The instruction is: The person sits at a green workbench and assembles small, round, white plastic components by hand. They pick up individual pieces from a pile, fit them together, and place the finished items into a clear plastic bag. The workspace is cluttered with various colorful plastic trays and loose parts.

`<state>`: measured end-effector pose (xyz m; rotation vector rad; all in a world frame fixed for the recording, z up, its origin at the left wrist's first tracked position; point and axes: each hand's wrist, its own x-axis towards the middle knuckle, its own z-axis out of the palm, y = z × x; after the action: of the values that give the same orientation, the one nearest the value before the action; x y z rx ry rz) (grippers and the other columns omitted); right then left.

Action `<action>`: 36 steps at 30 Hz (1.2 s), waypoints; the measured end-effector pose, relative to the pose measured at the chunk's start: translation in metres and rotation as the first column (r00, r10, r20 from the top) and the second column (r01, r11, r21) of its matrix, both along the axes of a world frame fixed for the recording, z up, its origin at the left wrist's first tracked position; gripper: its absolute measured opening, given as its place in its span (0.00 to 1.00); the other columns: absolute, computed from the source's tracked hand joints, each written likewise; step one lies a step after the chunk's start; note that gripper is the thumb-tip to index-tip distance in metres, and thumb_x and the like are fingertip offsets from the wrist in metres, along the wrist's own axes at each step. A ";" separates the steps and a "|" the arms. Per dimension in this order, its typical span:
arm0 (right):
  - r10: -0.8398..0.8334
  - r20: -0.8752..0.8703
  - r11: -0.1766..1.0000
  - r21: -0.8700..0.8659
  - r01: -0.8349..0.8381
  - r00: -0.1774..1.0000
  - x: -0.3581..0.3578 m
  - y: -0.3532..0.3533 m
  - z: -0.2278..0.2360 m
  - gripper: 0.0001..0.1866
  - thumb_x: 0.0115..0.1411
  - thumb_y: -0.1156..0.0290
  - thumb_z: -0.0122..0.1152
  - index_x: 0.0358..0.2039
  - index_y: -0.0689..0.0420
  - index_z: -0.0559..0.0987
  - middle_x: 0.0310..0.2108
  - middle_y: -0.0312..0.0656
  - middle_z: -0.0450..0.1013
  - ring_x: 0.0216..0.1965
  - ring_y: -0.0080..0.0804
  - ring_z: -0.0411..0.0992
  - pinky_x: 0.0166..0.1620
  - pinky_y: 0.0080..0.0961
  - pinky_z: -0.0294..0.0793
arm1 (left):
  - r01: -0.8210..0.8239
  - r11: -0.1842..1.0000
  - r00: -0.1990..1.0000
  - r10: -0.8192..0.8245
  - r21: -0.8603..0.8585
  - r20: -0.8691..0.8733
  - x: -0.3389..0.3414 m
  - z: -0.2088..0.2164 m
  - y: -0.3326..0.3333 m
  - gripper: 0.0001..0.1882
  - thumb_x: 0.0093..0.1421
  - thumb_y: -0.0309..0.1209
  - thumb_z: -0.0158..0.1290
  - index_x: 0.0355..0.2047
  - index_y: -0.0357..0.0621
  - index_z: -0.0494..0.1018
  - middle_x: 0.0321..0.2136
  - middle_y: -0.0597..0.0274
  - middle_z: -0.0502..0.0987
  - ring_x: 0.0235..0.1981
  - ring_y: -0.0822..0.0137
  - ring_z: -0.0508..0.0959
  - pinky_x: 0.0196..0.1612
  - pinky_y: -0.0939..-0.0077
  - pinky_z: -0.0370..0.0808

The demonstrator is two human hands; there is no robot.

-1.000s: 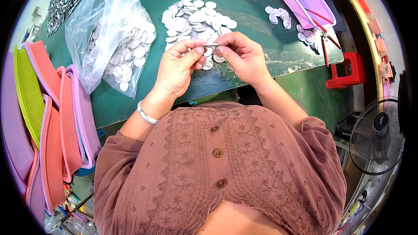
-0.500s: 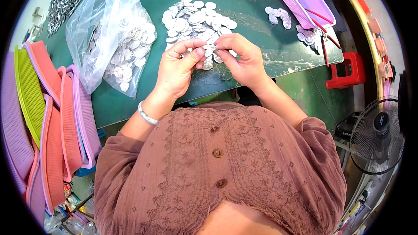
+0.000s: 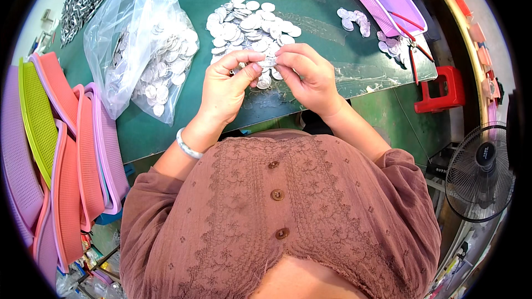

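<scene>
Between my two hands, at the near side of a pile of silvery round discs (image 3: 249, 22), is a small silvery disc (image 3: 270, 62). My left hand (image 3: 228, 83) pinches its left side with thumb and forefinger, the other fingers curled under. On its right side, the fingertips of my right hand (image 3: 310, 77) are closed in a pinch. The fingers partly hide the disc, so its fine detail cannot be made out. Just below the fingertips another disc (image 3: 264, 82) shows, whether hanging or lying I cannot tell. The pile looks like embossed medallions.
A clear plastic bag (image 3: 111, 50) of discs lies left on the green table (image 3: 310, 14). At the right are a purple basket (image 3: 382, 0), red-handled pliers (image 3: 410, 27) and small disc groups (image 3: 354, 21). Stacked baskets (image 3: 69, 188) stand left, a red stool (image 3: 446, 91) and a fan (image 3: 481, 171) right.
My right hand's fingers have shifted slightly and bent down around the disc. My left hand has barely moved. The pile and bag look the same.
</scene>
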<state>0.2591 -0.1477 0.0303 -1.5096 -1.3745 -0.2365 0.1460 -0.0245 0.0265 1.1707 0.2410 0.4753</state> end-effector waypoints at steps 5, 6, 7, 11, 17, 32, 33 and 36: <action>-0.042 0.182 0.997 0.075 0.029 0.982 0.001 0.002 -0.001 0.09 0.40 0.81 0.59 0.25 0.58 0.73 0.29 0.41 0.70 0.26 0.36 0.70 0.27 0.24 0.69 | 0.027 0.998 0.999 -0.028 -0.063 -0.016 0.000 -0.005 0.003 0.10 0.54 0.20 0.50 0.37 0.34 0.71 0.27 0.62 0.72 0.24 0.75 0.67 0.27 0.85 0.65; -0.044 0.220 0.996 0.081 0.026 0.974 0.001 0.002 -0.001 0.10 0.39 0.80 0.59 0.25 0.58 0.73 0.29 0.41 0.70 0.26 0.36 0.70 0.27 0.24 0.69 | 0.031 0.996 0.999 -0.032 -0.081 -0.016 0.000 -0.005 0.003 0.10 0.54 0.21 0.49 0.38 0.35 0.71 0.27 0.62 0.73 0.24 0.75 0.67 0.27 0.85 0.65; -0.053 0.243 0.995 0.092 0.031 0.969 0.001 0.003 -0.001 0.10 0.38 0.80 0.59 0.25 0.58 0.73 0.29 0.41 0.70 0.27 0.36 0.70 0.27 0.25 0.69 | 0.038 0.994 0.999 -0.039 -0.100 -0.011 0.000 -0.006 0.003 0.11 0.54 0.21 0.49 0.39 0.35 0.71 0.27 0.63 0.73 0.24 0.75 0.67 0.27 0.85 0.65; -0.077 0.312 0.993 0.111 0.044 0.947 0.000 0.002 -0.001 0.11 0.37 0.79 0.59 0.26 0.57 0.73 0.30 0.40 0.70 0.27 0.35 0.70 0.27 0.25 0.69 | 0.069 0.985 0.998 -0.070 -0.160 -0.001 0.001 -0.006 0.003 0.12 0.54 0.21 0.49 0.40 0.35 0.71 0.28 0.63 0.73 0.24 0.76 0.67 0.28 0.85 0.65; -0.076 0.339 0.995 0.080 0.052 0.938 -0.002 0.001 0.000 0.11 0.37 0.79 0.59 0.25 0.56 0.72 0.29 0.39 0.69 0.26 0.34 0.70 0.26 0.25 0.68 | 0.116 0.969 0.993 -0.113 -0.216 0.029 0.003 -0.006 0.003 0.13 0.55 0.21 0.46 0.42 0.36 0.70 0.27 0.64 0.72 0.24 0.76 0.66 0.29 0.86 0.66; -0.060 -0.202 0.989 -0.147 0.030 0.977 0.026 -0.008 -0.007 0.07 0.47 0.81 0.54 0.29 0.60 0.74 0.27 0.41 0.69 0.28 0.39 0.70 0.30 0.23 0.69 | 0.194 0.833 0.971 -0.238 -0.518 -0.020 0.002 -0.010 0.015 0.11 0.57 0.29 0.43 0.39 0.35 0.66 0.34 0.53 0.70 0.30 0.70 0.71 0.31 0.82 0.70; -0.102 -0.190 0.975 -0.212 0.061 0.976 0.029 -0.012 -0.010 0.06 0.48 0.80 0.54 0.29 0.60 0.74 0.27 0.41 0.69 0.29 0.39 0.70 0.31 0.24 0.69 | 0.184 0.818 0.972 -0.233 -0.545 -0.023 0.001 -0.012 0.018 0.11 0.57 0.29 0.43 0.37 0.35 0.67 0.33 0.52 0.71 0.30 0.69 0.71 0.30 0.81 0.71; -0.158 -0.096 0.923 -0.367 0.113 0.983 0.030 -0.016 -0.012 0.06 0.47 0.74 0.56 0.28 0.59 0.74 0.27 0.42 0.69 0.31 0.40 0.69 0.33 0.29 0.68 | 0.140 0.825 0.979 -0.197 -0.547 -0.046 0.000 -0.013 0.020 0.10 0.57 0.30 0.43 0.34 0.36 0.67 0.33 0.51 0.71 0.30 0.68 0.72 0.29 0.81 0.72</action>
<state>0.2890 -0.1637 0.0187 -1.8952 -1.2607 0.0288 0.1462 -0.0048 0.0132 0.6474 0.3314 0.1672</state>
